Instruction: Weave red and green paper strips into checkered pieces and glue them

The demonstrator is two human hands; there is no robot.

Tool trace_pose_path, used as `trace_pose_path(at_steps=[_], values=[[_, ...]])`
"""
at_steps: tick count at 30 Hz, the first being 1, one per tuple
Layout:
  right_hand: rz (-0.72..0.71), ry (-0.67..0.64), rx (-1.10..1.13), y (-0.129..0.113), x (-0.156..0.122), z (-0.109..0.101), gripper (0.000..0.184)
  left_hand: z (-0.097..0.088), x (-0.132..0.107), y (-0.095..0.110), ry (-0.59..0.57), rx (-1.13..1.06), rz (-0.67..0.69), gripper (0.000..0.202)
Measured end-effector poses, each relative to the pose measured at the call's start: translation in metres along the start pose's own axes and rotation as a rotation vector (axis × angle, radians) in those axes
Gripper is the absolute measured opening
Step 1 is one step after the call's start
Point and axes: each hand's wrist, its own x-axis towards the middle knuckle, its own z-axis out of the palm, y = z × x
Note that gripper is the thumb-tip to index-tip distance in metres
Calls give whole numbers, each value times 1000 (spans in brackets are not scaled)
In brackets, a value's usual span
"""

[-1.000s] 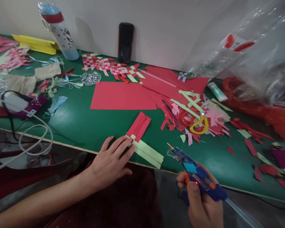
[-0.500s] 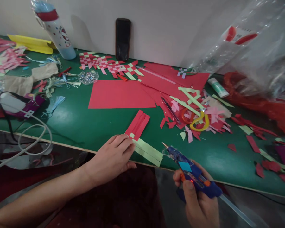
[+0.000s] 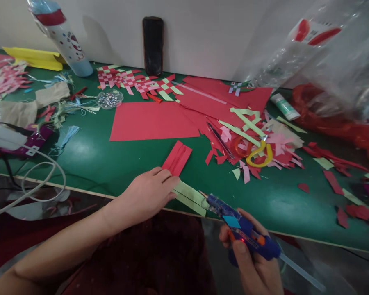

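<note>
My left hand point(image 3: 152, 189) is closed over the joint of the red paper strips point(image 3: 178, 157) and the pale green paper strips point(image 3: 189, 196), near the table's front edge. Its fingers hide where the two colours cross. The red strips point up and away, the green ones reach to the right. A blue hot glue gun point(image 3: 242, 229) with a lit red light is gripped in my right hand point(image 3: 255, 262). Its metal nozzle sits over or close above the upper edge of the green strips; contact cannot be made out. A clear glue stick juts from its rear.
Behind lie a red paper sheet point(image 3: 153, 121) and woven red-and-green pieces point(image 3: 132, 81). Yellow-handled scissors point(image 3: 260, 155) rest on paper scraps at the right. A phone point(image 3: 153, 47) leans on the wall, a bottle point(image 3: 66, 41) stands left, and a white cable point(image 3: 57, 166) hangs over the edge.
The glue gun has moved left and its nozzle is now at the green strips. My left hand has slid over the crossing, covering the green square that showed before.
</note>
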Motion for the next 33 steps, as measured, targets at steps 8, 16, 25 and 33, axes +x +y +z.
trace_pose_path(at_steps=[8,16,25,33], values=[[-53,-77,-40,11,5,-18,38,1,7,-3,-73,-56,-53,28],[1,-31,2,12,6,-28,37,4,9,-2,-48,-98,-83,21],[95,14,13,1,8,-20,38,4,10,-3,-55,-144,-99,15],[90,3,16,1,8,-19,40,7,10,-4,-15,-177,-101,12]])
